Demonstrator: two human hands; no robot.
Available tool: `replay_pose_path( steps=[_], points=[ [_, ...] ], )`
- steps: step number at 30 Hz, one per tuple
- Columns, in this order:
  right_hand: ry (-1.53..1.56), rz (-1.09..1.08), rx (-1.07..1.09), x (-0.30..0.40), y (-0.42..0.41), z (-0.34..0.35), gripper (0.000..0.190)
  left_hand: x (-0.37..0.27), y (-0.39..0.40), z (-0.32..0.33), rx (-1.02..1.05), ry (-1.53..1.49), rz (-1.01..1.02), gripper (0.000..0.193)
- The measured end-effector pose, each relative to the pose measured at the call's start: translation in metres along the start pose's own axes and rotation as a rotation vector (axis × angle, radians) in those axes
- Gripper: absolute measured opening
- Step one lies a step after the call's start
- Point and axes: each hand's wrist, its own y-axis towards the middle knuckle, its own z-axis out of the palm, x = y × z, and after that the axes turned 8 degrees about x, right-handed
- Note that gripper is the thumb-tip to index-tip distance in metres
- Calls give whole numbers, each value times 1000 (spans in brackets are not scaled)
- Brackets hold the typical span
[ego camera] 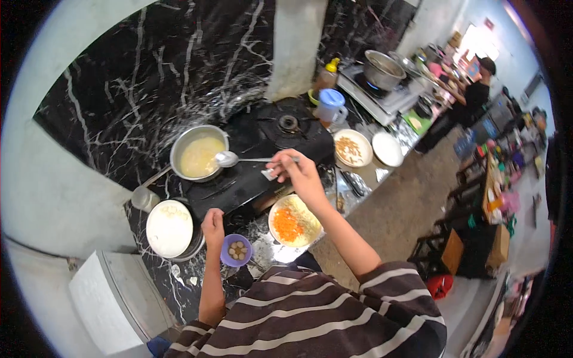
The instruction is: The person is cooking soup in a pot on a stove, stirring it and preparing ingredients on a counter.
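My right hand (301,175) grips the handle of a metal spoon (227,159). The spoon's bowl is over the right rim of a metal saucepan (200,153), which holds a pale yellow liquid and rests on the black gas stove (244,183). Beside the stove's front edge, my left hand (213,227) has curled fingers; whether anything is in them is hidden. A purple bowl (236,250) of small round pieces sits just right of my left wrist. Under my right forearm is a white bowl (291,241) with shredded orange and pale yellow food.
At left, a white plate (168,235) bears pale pieces, near a glass jar (144,199). Rightward are a lidded blue jug (331,105), a bowl of brown strips (353,147), a knife (353,182) and a pot (384,71) over a lit burner. Another person (474,96) stands farther along the counter.
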Motion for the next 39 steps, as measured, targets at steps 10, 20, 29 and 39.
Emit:
replay_pose_path(
  steps=[10,20,29,39],
  points=[
    [88,157,-34,-20,-21,25,29,-9,-8,-8,-3,-48,67,15],
    [94,181,-41,-47,14,67,29,-9,-7,-8,-76,-168,3,15],
    [-45,143,-60,-77,42,75,32,-18,-3,-12,-67,-194,-125,11],
    [-328,99,-134,-73,70,76,40,-24,-3,-13,-14,-209,-190,10]
  ],
)
